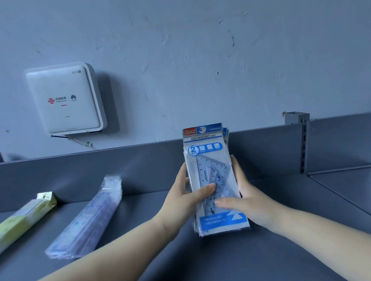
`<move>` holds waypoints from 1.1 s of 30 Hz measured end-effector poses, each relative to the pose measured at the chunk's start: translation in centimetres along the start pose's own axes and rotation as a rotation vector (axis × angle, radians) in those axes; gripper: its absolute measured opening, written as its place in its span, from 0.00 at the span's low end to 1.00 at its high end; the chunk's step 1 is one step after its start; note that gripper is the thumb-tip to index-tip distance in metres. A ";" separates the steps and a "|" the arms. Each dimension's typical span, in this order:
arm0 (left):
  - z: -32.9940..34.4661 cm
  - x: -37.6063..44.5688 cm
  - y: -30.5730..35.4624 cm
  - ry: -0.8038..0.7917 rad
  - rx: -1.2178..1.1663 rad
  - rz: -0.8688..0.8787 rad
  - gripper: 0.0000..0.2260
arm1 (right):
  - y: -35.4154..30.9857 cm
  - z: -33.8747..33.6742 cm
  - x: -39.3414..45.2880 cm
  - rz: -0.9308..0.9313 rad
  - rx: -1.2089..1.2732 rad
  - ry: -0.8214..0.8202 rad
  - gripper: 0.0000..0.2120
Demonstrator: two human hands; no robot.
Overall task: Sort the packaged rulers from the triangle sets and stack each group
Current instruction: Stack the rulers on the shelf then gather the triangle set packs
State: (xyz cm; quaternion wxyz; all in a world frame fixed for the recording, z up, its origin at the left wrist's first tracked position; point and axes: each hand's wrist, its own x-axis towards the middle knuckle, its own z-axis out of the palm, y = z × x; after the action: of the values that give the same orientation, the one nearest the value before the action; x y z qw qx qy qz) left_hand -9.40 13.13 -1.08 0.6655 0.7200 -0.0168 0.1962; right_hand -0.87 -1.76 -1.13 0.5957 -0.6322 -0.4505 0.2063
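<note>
I hold the stack of triangle sets (212, 182) upright between both hands, its lower edge down near the grey shelf (229, 264); whether it actually rests on the surface I cannot tell from here. My left hand (183, 196) wraps the stack's left edge, thumb curled across the front of the top packet and pressing on the clear plastic over the triangles. My right hand (241, 193) clasps the right edge, its thumb lying flat across the lower front, just above the blue label band. Both sets of fingers are closed round the bundle, the rest of them hidden behind it. The top packet reads GEOMETRIC under a red and blue header, with a round "2 PCS" mark, and further packets show behind it at the upper right corner and along the bottom.

Well to the left, the packaged rulers (85, 218) lie flat on the shelf in a pile of clear sleeves, running diagonally from near my left forearm up toward the shelf's back wall (138, 164). Further left lies a yellow-green packet (23, 219), also long and narrow, at much the same slant and apart from the rulers. On the painted wall above hangs a white router (64, 99), a thin cable trailing from its underside.
</note>
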 end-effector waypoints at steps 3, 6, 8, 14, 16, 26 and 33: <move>-0.5 -0.1 -0.2 0.041 0.039 -0.109 0.18 | 0.2 0.6 0.4 0.072 0.001 0.016 0.36; -0.6 0.1 -0.9 0.079 0.123 -0.217 0.20 | 0.6 1.1 0.6 0.174 -0.054 0.012 0.30; -0.4 0.0 -1.0 0.086 0.149 -0.248 0.19 | 0.6 1.4 0.5 0.219 -0.066 0.026 0.25; -1.1 0.1 -0.9 0.082 -0.007 -0.263 0.18 | -0.2 1.6 1.0 0.295 -0.039 0.058 0.32; -1.5 0.3 -1.1 0.046 -0.074 -0.311 0.21 | -0.1 1.7 1.1 0.315 0.063 0.077 0.32; -0.9 1.3 -1.0 0.190 -0.280 -0.439 0.13 | 0.0 2.6 3.7 0.367 0.240 0.226 0.14; -2.5 -0.4 0.1 0.175 -0.045 -0.290 0.29 | -1.0 1.6 2.0 0.322 0.261 0.182 0.24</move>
State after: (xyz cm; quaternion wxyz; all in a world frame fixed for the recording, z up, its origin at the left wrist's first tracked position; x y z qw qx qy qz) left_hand -10.44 15.40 -0.97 0.7016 0.6800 0.1411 0.1596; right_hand -1.44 0.65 0.06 0.6701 -0.6294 -0.2577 0.2975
